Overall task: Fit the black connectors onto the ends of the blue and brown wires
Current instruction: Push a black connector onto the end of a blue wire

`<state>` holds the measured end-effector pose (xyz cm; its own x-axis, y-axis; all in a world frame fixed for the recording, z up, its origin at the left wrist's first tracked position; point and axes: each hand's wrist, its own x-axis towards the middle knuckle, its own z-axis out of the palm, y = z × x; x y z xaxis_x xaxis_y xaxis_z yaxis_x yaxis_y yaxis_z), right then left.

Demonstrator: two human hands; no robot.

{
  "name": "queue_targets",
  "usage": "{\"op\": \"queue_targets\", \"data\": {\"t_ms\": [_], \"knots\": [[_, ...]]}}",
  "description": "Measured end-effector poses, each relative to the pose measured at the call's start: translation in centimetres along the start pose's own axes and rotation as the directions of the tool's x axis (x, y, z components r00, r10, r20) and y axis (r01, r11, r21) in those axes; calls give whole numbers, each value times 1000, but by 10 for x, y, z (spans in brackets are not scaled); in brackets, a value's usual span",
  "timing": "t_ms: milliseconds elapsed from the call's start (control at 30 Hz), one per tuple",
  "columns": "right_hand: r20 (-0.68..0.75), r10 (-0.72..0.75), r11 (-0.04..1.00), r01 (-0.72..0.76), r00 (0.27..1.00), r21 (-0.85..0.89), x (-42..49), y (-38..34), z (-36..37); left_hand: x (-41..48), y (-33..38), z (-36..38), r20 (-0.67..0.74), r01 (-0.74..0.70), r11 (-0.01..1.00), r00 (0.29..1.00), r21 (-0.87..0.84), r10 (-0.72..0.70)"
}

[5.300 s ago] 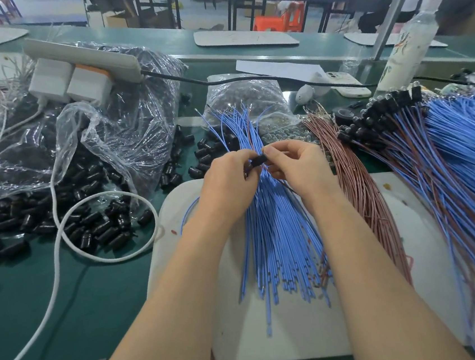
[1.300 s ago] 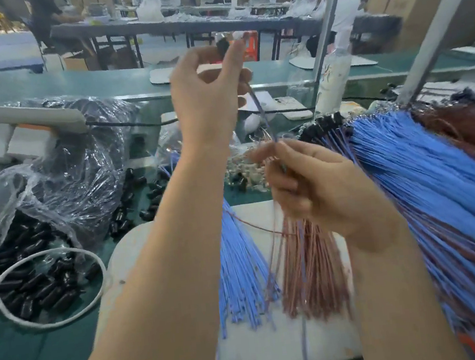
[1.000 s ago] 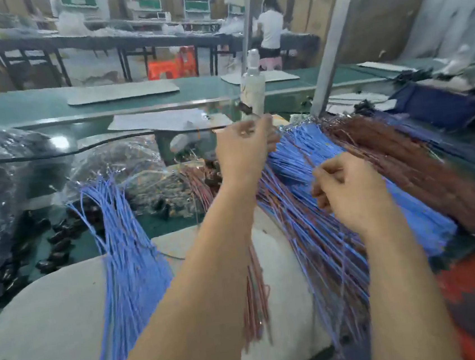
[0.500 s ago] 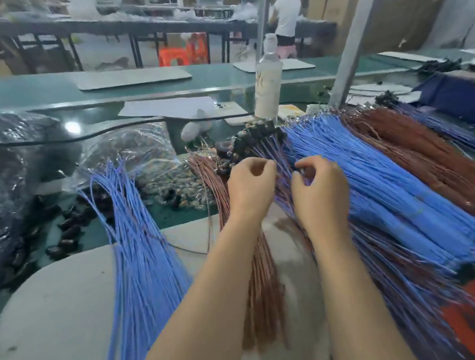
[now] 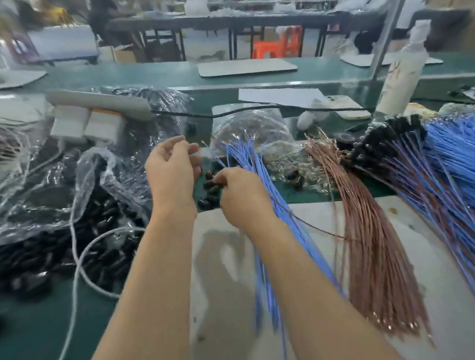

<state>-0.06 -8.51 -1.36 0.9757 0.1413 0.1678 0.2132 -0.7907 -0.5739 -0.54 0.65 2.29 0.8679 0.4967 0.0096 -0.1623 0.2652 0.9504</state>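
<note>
While your right grip [image 5: 241, 200] pinches a brown wire [image 5: 308, 226] and your left grip [image 5: 171, 172] hangs loose, seemingly empty, fetch a connector [image 5: 206, 204] next.

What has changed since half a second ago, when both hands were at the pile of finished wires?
Both hands moved left, away from the finished wires. The right hand now pinches a single brown wire and reaches the loose black connectors; the left hand hovers above them, its hold unclear. The blue bundle and brown bundle lie as before.
</note>
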Motion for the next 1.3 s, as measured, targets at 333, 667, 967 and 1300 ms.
{"op": "queue_targets", "data": {"t_ms": [333,667,967,1300], "knots": [[52,147,941,-123,988,-314,29,-22,28,15,4,-23,3,58,996,998,-63,-57],[-79,135,965,-149,988,-215,29,-23,35,5,-10,-2,15,113,988,994,-104,-112],[4,138,981,-137,990,139,39,-5,1,16,-12,-4,-9,90,988,996,-123,-92],[-2,176,952,-171,984,-255,49,4,12,22,-6,-6,42,118,988,993,-103,-114]]}}
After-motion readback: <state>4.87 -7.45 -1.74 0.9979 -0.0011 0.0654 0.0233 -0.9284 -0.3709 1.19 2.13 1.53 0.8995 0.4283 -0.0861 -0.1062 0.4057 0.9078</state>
